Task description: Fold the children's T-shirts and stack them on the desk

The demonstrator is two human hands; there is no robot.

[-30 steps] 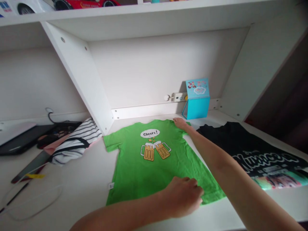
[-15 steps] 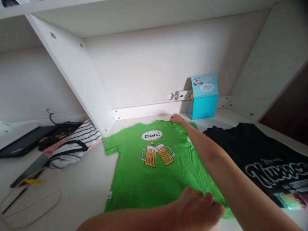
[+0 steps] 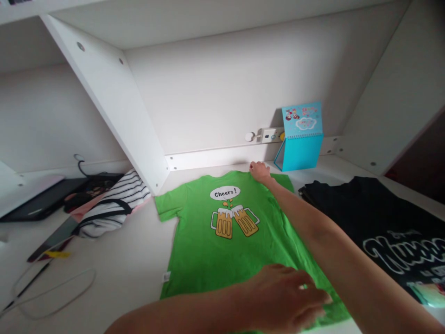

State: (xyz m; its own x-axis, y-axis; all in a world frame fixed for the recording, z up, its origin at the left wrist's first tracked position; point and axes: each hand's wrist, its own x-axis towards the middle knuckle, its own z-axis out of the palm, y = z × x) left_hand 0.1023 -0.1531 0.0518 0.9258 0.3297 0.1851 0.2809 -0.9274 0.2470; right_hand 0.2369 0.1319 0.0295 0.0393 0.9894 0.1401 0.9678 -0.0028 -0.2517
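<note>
A green T-shirt (image 3: 205, 250) lies spread on the white desk, printed with two beer mugs and "Cheers!" in a speech bubble. My right hand (image 3: 260, 171) is at its far right shoulder beside the collar, fingers curled closed on the cloth. The right forearm crosses over the shirt's right side and hides part of it. Over the lower right part of the shirt is my left hand (image 3: 287, 299), slightly blurred, its fingers loosened and apart with a small gap showing between them. Its forearm covers some of the lower hem.
Right of the shirt lies a black T-shirt (image 3: 351, 208) with white lettering. A blue desk calendar (image 3: 302, 150) stands at the back, near a wall socket (image 3: 270, 135). Left are a striped cloth (image 3: 111, 208), a black tablet-like device (image 3: 41, 202), a white cable (image 3: 88, 283) and a shelf upright (image 3: 104, 93).
My left hand has loosened from a curled shape to parted fingers, near the same spot. My right hand stays at the shirt's shoulder. The whole view has shifted slightly.
</note>
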